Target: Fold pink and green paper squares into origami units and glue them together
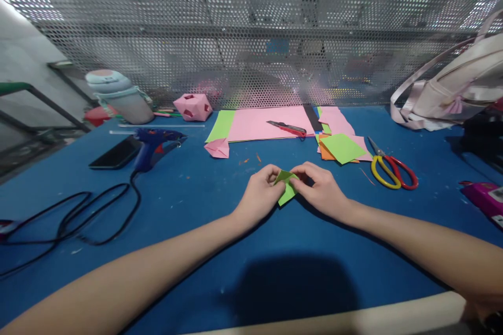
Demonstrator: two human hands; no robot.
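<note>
My left hand (pixel 261 193) pinches the left side of a small folded green paper (pixel 288 191) over the blue table. On its other side, my right hand (pixel 320 191) grips the paper between thumb and fingers. Both thumbs press on the green surface, and part of the paper is hidden behind the fingers. Beyond my hands lies a red utility knife (pixel 288 129) on pink sheets (pixel 255 123). A green square (pixel 343 147) rests on orange and pink papers to the right. A small folded pink piece (pixel 218 148) sits to the left.
Scissors (pixel 389 167) lie right of the papers. A blue glue gun (pixel 147 149) with a looping black cord, a phone (pixel 116 153), a bottle (pixel 121 97) and a pink paper ball (pixel 193 107) occupy the left. A bag (pixel 448 89) and purple object (pixel 485 199) are at right.
</note>
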